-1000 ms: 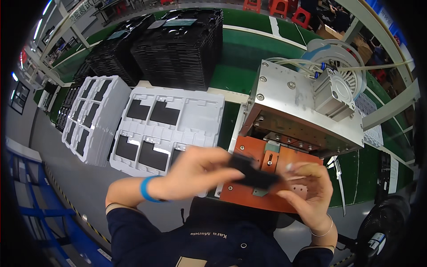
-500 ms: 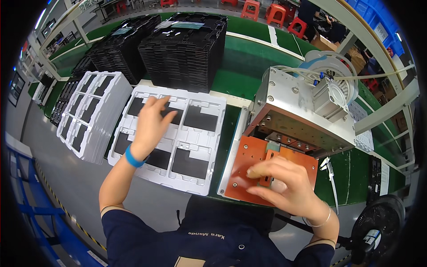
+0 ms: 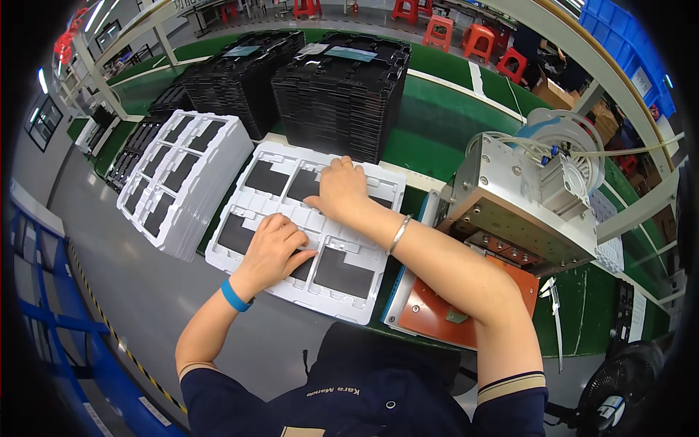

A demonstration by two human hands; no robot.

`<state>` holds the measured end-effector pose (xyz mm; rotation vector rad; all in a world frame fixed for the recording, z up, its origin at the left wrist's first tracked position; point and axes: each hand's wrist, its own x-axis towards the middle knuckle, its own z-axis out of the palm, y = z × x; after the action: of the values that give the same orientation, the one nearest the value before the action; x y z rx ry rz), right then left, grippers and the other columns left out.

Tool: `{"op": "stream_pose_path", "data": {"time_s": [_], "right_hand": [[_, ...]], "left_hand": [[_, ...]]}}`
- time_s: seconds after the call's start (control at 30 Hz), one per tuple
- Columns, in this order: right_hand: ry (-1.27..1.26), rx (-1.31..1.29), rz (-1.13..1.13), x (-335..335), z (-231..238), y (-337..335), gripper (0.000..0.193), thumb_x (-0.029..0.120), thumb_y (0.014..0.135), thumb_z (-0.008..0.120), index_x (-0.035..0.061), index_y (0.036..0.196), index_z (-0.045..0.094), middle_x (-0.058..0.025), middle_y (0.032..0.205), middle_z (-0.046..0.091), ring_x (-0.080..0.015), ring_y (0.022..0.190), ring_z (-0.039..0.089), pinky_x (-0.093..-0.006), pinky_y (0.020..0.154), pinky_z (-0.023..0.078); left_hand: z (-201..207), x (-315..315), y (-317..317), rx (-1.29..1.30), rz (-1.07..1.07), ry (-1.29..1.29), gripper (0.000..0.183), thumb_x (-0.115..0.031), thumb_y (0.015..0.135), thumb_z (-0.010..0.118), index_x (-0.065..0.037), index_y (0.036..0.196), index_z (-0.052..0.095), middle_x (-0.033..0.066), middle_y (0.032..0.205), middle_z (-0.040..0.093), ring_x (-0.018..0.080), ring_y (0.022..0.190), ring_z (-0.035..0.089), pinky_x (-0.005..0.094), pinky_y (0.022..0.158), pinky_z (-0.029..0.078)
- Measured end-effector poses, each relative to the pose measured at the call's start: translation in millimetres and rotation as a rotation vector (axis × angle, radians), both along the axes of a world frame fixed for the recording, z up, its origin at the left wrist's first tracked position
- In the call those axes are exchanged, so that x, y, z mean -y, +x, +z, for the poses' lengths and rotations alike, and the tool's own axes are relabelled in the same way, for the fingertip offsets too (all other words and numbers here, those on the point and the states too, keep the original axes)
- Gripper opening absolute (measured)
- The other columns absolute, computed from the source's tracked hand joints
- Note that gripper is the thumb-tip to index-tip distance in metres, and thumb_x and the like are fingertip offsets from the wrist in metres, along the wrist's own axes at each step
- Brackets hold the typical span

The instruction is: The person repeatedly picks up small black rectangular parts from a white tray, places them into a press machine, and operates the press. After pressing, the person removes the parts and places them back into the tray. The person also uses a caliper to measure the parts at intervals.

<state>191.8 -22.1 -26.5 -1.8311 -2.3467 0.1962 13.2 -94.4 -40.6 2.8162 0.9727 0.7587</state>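
A white plastic tray [image 3: 328, 305] lies before me, its pockets holding dark rectangular pieces. My left hand [image 3: 275, 251] is over the tray's lower middle pocket, fingers bent and thumb apart, with no held thing showing. Farther up, my right hand [image 3: 341, 188] reaches across to the upper middle part of the tray. Its fingers curl down at a pocket beside a dark piece [image 3: 301, 185]; whatever is under them is hidden. Beneath my right forearm is the orange plate [image 3: 429, 306] of a metal press [image 3: 513, 197]. A small greenish piece [image 3: 456, 315] shows on that plate.
A stack of white trays [image 3: 207, 171] stands left of the tray. Tall stacks of black trays [image 3: 338, 98] rise behind it on the green bench [image 3: 437, 109]. A caliper [image 3: 555, 309] lies right of the press, near a black fan [image 3: 619, 379].
My right hand has left the orange plate and moved left onto the white tray. My left hand has come down and nearer the tray's middle. The whole view has shifted slightly.
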Motion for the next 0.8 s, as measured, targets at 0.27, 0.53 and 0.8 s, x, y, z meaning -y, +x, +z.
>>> {"op": "stream_pose_path", "data": {"time_s": [0.27, 0.53, 0.8], "right_hand": [[-0.061, -0.305, -0.111, -2, -4, -15, 0.039, 0.024, 0.075, 0.079, 0.0018, 0.104, 0.065, -0.0165, 0.099, 0.067, -0.0351, 0.100, 0.062, -0.0463, 0.086, 0.050], [0.405, -0.499, 0.250, 63, 87, 49, 0.020, 0.003, 0.081, 0.067, 0.0030, 0.100, 0.061, -0.0175, 0.090, 0.068, -0.0347, 0.083, 0.069, -0.0409, 0.070, 0.055], [0.250, -0.653, -0.126, 228, 118, 169, 0.033, 0.003, 0.073, 0.081, -0.0001, 0.103, 0.069, -0.0094, 0.098, 0.073, -0.0116, 0.059, 0.057, -0.0255, 0.051, 0.044]], "left_hand": [[-4, -1, -1, -0.029, 0.014, 0.197, 0.026, -0.027, 0.076, 0.075, -0.008, 0.067, 0.060, 0.0049, 0.077, 0.058, 0.0263, 0.085, 0.053, 0.0460, 0.097, 0.041], [34, -19, 18, -0.017, -0.057, 0.243, 0.030, -0.032, 0.078, 0.075, -0.010, 0.065, 0.060, 0.0026, 0.059, 0.055, 0.0232, 0.075, 0.051, 0.0434, 0.093, 0.044], [1, -48, 121, 0.083, -0.265, 0.017, 0.034, -0.034, 0.081, 0.073, -0.008, 0.063, 0.061, 0.0054, 0.060, 0.055, 0.0250, 0.073, 0.050, 0.0384, 0.077, 0.042]]}}
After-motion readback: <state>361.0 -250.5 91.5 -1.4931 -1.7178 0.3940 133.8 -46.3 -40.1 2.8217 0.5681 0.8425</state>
